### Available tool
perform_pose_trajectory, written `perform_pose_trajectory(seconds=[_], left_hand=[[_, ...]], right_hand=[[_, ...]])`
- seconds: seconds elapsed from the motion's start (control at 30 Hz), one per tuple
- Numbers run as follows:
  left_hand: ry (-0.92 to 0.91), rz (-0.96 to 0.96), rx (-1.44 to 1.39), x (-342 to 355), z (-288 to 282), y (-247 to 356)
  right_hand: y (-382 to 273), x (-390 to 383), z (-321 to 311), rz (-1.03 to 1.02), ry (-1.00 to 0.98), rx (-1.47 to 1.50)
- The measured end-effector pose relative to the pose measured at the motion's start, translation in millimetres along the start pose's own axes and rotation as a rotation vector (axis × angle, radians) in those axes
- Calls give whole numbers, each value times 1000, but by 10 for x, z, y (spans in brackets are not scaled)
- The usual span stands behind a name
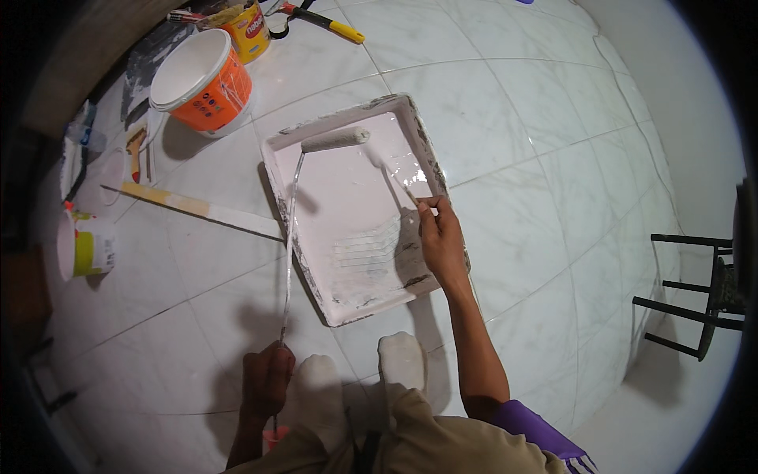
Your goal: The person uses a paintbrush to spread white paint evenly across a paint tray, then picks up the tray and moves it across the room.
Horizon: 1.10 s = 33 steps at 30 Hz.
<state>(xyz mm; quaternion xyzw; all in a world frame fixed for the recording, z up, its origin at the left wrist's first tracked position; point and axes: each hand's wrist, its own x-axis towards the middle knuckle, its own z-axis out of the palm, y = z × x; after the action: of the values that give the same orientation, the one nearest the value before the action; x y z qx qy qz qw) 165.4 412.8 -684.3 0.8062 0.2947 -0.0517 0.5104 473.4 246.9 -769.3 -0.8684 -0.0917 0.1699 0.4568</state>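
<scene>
A paint tray (316, 237) of pale pink paint lies on the floor, its rim smeared and a ridged slope at its near end. My left hand (267, 379) grips the long metal rod of a paint roller (335, 141), whose coated head rests over the tray's far part. My right hand (438, 241) is closed on the handle of a slim paintbrush (406, 186) with its head in the paint, just right of the roller head. A long flat stick (197, 208) lies on the floor with one end at the tray's left side.
An orange-labelled bucket (213, 103), a yellow can (249, 43), a yellow-handled tool (339, 28), a loose brush (136, 150) and a green-banded tub (87, 249) stand or lie leftward and at the back. Black-legged furniture (711, 292) is at the right wall. My socked feet (403, 355) are below the tray.
</scene>
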Motion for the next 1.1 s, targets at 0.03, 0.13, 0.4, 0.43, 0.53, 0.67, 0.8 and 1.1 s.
perform_pose_trajectory(seconds=[0.03,0.13,0.4,0.43,0.53,0.67,0.8,1.1], left_hand=[[-7,4,3,-2,-22,12],[-36,-95,-92,-25,-20,-91],[86,221,197,-4,-17,-99],[114,319,301,8,12,-150],[100,345,259,45,101,-304],[3,84,130,-43,-36,-113],[-15,10,31,10,-29,13],[15,144,66,22,-14,-11]], right_hand=[[39,22,26,-28,17,82],[77,-14,55,-40,111,-19],[120,18,231,-47,-11,50],[42,-16,161,-1,-98,86],[192,21,153,-39,0,110],[71,11,318,4,-132,116],[37,11,234,29,-62,151],[-2,-5,221,33,-157,189]])
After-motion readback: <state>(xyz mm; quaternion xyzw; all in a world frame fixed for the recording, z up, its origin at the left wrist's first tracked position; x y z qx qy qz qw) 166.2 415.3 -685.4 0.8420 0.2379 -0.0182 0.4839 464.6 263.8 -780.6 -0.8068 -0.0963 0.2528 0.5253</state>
